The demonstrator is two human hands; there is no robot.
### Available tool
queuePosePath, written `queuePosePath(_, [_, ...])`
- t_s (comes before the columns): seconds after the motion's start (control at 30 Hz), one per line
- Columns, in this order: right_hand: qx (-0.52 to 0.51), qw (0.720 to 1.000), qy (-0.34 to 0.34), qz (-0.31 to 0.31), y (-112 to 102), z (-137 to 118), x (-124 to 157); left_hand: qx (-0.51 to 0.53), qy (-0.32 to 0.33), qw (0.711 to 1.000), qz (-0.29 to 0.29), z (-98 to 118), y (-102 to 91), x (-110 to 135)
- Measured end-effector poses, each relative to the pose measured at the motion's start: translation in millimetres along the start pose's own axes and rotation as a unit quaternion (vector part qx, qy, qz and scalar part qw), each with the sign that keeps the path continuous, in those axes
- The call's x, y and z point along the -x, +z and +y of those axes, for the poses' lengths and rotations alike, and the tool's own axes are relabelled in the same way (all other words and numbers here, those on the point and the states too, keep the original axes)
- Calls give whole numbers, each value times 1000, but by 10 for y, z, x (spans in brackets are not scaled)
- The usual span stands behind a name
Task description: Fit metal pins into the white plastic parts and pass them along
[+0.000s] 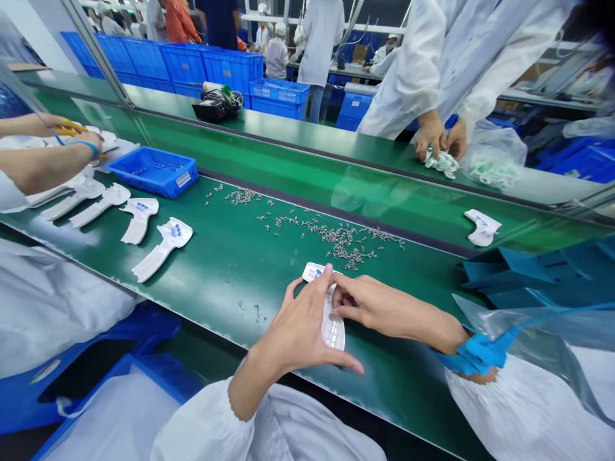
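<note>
From the head camera, we see our left hand (300, 330) and right hand (379, 307) meeting over a white moulded plastic piece (334, 330) on the green belt of the counter (240, 307). The piece lies flat between the two hands, its blue-marked end showing just past our left fingertips. Our left hand is spread wide across it, not clenched, and our right fingers (348, 301) curl in onto its edge, so both hands have hold of it, though how firmly we cannot tell. A blue cuff (475, 355) is bunched at our right wrist.

Just ahead lies a scatter of small metal parts (339, 240). To the left, a row of similar white pieces (166, 243) sits near a blue plastic tray (154, 169), and a co-worker's hands (72, 144) hold something yellow-handled (67, 130). Across the belt, another person's hands (439, 137) touch small white-and-green parts (441, 163), just beside a clear plastic bag (494, 157).
</note>
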State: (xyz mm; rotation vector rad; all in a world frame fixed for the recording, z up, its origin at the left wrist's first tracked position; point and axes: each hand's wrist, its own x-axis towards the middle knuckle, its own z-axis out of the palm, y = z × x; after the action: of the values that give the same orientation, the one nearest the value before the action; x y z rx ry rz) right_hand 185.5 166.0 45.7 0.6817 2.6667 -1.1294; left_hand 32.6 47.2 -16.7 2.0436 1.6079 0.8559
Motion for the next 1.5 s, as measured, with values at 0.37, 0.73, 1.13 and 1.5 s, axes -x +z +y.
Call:
queuePosePath(0.37, [-94,992,44,69,233,16,210,-38,22,999,-8,4,33,-2])
queuePosePath(0.73, [-170,975,58,131,346,-44,240,-41,-8,999,-3,120,41,-15])
queuePosePath(1.13, [-184,973,62,127,317,-5,251,-52,-11,998,21,129,187,-31])
queuePosePath(1.5, [-100,984,59,136,372,-50,270,-41,-12,999,17,141,169,-43])
